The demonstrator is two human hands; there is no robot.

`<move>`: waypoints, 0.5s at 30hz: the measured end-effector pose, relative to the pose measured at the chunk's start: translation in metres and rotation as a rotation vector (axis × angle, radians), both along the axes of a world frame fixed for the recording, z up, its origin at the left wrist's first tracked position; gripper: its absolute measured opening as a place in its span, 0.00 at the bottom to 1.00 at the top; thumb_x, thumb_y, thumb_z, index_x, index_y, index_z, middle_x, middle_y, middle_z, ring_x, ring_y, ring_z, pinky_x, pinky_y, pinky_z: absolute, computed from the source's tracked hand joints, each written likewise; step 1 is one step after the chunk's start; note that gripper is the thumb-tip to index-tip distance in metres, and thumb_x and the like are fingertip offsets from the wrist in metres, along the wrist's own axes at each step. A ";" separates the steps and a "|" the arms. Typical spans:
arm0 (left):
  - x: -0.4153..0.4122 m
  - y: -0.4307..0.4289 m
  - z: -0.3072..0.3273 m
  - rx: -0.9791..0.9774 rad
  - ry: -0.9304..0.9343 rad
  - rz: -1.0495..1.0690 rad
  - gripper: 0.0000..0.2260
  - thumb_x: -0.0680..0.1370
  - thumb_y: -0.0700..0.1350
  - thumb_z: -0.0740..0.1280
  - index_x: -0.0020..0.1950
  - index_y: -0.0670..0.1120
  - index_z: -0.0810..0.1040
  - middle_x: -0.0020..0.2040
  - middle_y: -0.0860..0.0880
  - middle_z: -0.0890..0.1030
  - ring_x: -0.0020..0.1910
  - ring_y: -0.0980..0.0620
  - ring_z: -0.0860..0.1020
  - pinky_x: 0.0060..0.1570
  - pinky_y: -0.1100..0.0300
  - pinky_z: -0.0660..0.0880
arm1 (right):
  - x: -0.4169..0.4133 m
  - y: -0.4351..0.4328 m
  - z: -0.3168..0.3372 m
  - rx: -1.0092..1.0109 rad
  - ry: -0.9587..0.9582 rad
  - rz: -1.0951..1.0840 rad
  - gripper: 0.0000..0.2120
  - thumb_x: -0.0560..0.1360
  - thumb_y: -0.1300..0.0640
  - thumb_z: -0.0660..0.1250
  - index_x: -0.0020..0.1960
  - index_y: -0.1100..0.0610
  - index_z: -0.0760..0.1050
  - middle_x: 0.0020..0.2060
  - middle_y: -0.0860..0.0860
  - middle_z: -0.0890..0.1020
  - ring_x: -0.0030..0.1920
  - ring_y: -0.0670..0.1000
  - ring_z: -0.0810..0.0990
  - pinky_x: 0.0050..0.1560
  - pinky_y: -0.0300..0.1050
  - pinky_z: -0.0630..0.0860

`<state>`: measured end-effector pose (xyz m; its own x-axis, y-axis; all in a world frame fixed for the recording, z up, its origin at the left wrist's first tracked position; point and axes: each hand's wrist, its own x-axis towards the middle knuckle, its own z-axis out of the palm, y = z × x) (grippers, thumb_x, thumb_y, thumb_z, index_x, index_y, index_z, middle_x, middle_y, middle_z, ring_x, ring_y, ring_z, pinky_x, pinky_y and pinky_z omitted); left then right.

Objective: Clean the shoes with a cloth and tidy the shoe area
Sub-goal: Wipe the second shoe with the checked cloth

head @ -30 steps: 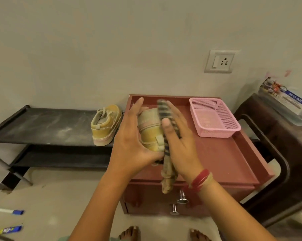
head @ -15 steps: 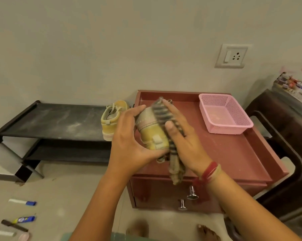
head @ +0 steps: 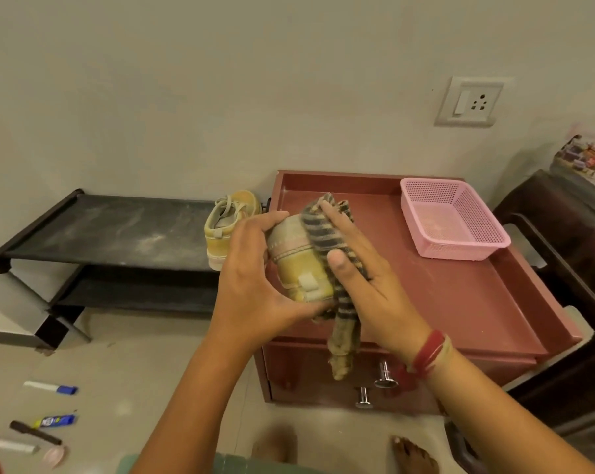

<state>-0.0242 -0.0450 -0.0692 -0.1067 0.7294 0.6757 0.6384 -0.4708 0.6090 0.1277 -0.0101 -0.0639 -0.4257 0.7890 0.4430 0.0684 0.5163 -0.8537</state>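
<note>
A small yellow shoe is held in the air above the red cabinet, with my left hand wrapped around its left side. Pressed flat against the shoe's right side is my right hand, holding a striped cloth whose loose end hangs down past the cabinet's front edge. The matching yellow shoe stands upright at the right end of the black shoe rack, whose top shelf looks dusty.
A pink mesh basket sits at the back right of the cabinet top. A dark chair stands to the right. Markers and pens lie scattered on the floor at lower left. My bare feet are just below the cabinet drawers.
The cloth hand has slid a little along the shoe's side and the shoe has turned slightly in my left hand. My head has shifted, so the scene sits further right in view.
</note>
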 end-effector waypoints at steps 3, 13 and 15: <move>-0.001 0.000 0.000 -0.008 0.004 -0.001 0.44 0.57 0.61 0.80 0.65 0.46 0.67 0.60 0.57 0.68 0.60 0.58 0.71 0.53 0.61 0.76 | 0.004 0.009 0.000 -0.135 0.110 -0.044 0.19 0.78 0.47 0.59 0.67 0.51 0.71 0.63 0.49 0.77 0.64 0.46 0.74 0.64 0.50 0.70; -0.004 -0.006 -0.002 -0.062 -0.136 -0.058 0.44 0.55 0.56 0.82 0.66 0.49 0.66 0.61 0.57 0.68 0.62 0.56 0.71 0.51 0.69 0.75 | 0.004 0.025 -0.008 -0.252 0.131 -0.155 0.13 0.79 0.48 0.58 0.56 0.51 0.77 0.49 0.49 0.83 0.51 0.46 0.81 0.52 0.45 0.75; -0.008 -0.008 -0.005 -0.097 -0.139 -0.058 0.45 0.55 0.55 0.82 0.67 0.51 0.66 0.62 0.55 0.67 0.63 0.55 0.70 0.52 0.69 0.75 | 0.004 0.032 -0.011 -0.275 0.173 -0.298 0.15 0.78 0.43 0.59 0.54 0.50 0.78 0.49 0.50 0.83 0.52 0.50 0.81 0.54 0.50 0.77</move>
